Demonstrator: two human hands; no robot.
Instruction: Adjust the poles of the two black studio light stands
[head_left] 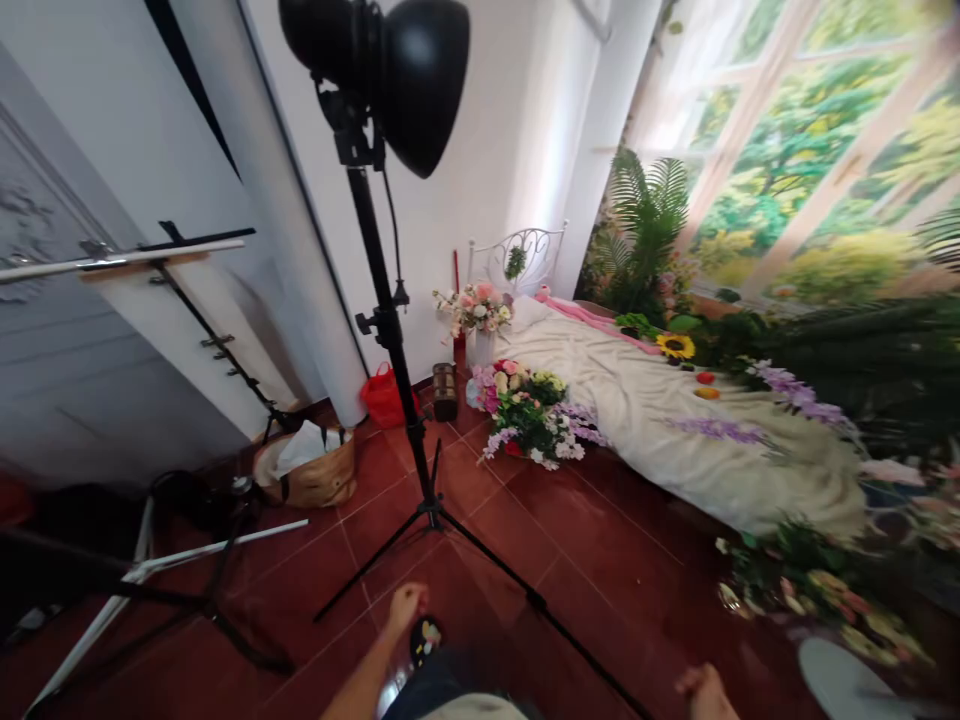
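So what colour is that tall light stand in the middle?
The light stand is black; it shows best in the head view.

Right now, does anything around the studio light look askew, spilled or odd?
No spill or damage shows. The cream bedspread lies rumpled, with a purple flower spray loose across it, which looks untidy but may be deliberate styling.

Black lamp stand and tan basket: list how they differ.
The lamp stand is tall, thin and black; the basket is low, wide and tan. The lamp stand carries a lamp on top; the basket holds something white. Both rest on the red tiled floor.
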